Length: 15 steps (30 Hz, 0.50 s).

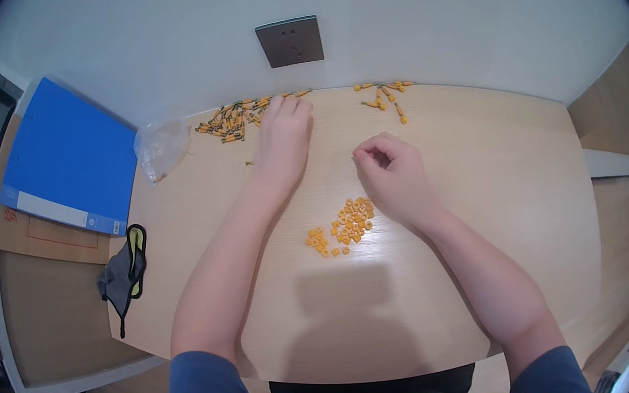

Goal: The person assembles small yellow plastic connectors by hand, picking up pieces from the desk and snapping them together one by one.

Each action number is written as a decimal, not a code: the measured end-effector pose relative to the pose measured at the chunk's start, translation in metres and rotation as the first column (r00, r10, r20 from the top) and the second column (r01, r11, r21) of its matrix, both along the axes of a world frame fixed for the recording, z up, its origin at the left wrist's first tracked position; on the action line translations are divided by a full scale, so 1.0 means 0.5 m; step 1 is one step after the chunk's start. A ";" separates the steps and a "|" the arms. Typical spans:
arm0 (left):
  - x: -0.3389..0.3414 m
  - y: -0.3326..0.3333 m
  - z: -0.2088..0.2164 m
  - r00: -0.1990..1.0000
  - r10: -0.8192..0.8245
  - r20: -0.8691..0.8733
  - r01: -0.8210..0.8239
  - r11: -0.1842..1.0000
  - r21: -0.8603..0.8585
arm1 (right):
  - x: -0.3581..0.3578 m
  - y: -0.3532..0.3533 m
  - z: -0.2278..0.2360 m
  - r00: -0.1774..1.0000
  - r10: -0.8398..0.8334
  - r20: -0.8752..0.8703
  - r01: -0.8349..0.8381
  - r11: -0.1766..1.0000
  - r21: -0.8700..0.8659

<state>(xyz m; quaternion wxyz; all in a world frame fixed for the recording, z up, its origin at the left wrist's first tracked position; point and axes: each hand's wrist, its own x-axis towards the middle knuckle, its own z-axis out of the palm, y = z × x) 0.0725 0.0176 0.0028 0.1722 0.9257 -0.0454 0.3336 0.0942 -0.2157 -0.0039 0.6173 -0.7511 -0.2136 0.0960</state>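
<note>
My left hand [286,134] reaches to the far edge of the table, at the right end of a pile of slim yellow-and-dark pen-like pieces [228,122]. Its fingers are curled down, and whatever lies under the fingertips is hidden. Closer to me, my right hand [394,177] is closed, thumb against the forefinger; what it pinches, if anything, is too small to make out. Just left of that hand lies a heap of small yellow ring-shaped caps [353,221], with a smaller cluster of the same caps [317,240] beside it.
Several yellow pieces with thin dark tips [382,94] lie by the wall, right of centre. One small loose part [249,162] is left of my left wrist. A clear plastic bag [163,149], blue binder [68,159] and grey-black cloth item [126,273] line the left side.
</note>
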 end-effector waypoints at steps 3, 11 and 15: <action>0.074 0.017 0.015 0.999 0.054 -0.003 -0.052 0.976 0.214 | 0.007 0.001 -0.006 1.000 0.011 0.004 -0.011 1.000 0.028; 0.114 -0.009 0.003 0.988 0.142 -0.062 -0.105 0.908 0.405 | 0.010 -0.003 -0.008 0.998 0.052 0.026 -0.053 0.997 0.053; 0.037 -0.032 0.013 0.976 -0.051 -0.210 0.069 0.995 0.077 | 0.011 -0.003 -0.012 0.998 0.066 0.007 -0.066 0.996 0.053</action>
